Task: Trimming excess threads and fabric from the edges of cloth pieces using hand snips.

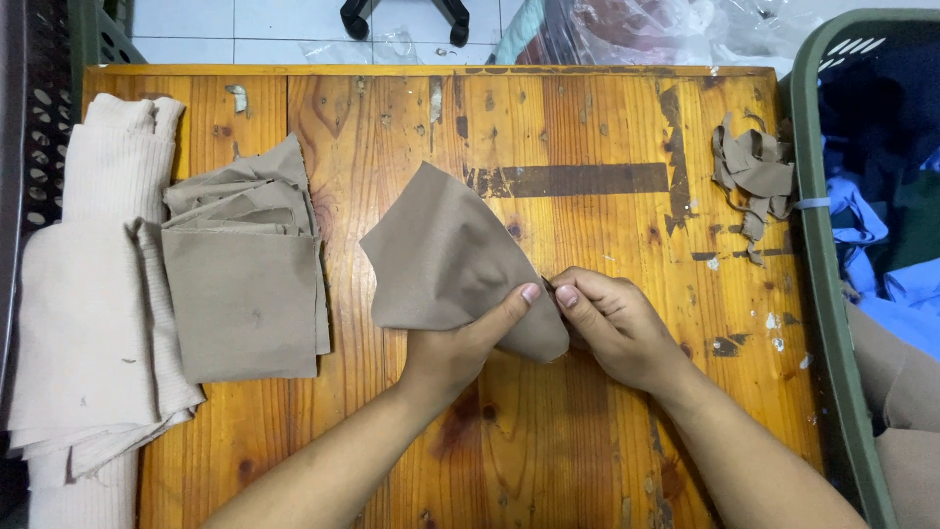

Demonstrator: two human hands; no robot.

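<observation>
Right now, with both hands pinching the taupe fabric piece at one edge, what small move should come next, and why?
Probably pull the pinched edge apart a little. The left hand and right hand meet at one point on the fabric piece, thumbs nearly touching, while the rest of the piece lies slack on the table. What the right fingers hold there is too small to tell.
</observation>
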